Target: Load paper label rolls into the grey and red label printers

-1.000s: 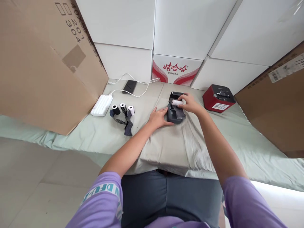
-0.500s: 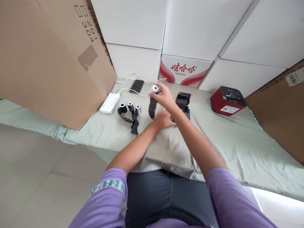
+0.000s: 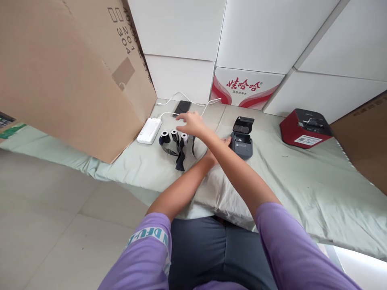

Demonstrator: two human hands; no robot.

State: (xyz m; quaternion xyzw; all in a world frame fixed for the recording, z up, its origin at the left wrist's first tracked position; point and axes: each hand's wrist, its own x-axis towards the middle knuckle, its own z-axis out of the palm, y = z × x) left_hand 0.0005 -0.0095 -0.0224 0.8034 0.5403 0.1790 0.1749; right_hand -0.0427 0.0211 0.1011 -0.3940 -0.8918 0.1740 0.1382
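My right hand (image 3: 190, 123) reaches left across my other arm, fingers stretched out flat just above a row of small paper rolls (image 3: 174, 136) with dark strips trailing from them. A further roll with a dark strip (image 3: 191, 144) lies right under the hand, free of the fingers. My left hand (image 3: 225, 140) is mostly hidden behind my right forearm; only its fingertips show, lying against the left side of a small dark grey printer (image 3: 242, 141) whose lid stands open. Everything rests on a pale green sheet (image 3: 287, 177).
A white power bank (image 3: 149, 131) lies left of the rolls, cabled to a black phone (image 3: 182, 107) behind them. A red printer (image 3: 305, 131) sits at the right. Large cardboard boxes (image 3: 75, 72) flank both sides, and white boxes (image 3: 256, 32) form a wall at the back.
My right hand lifted a roll out of the grey printer, carried it left with its dark strip hanging, and set it down beside the other rolls. The left hand stayed by the printer.
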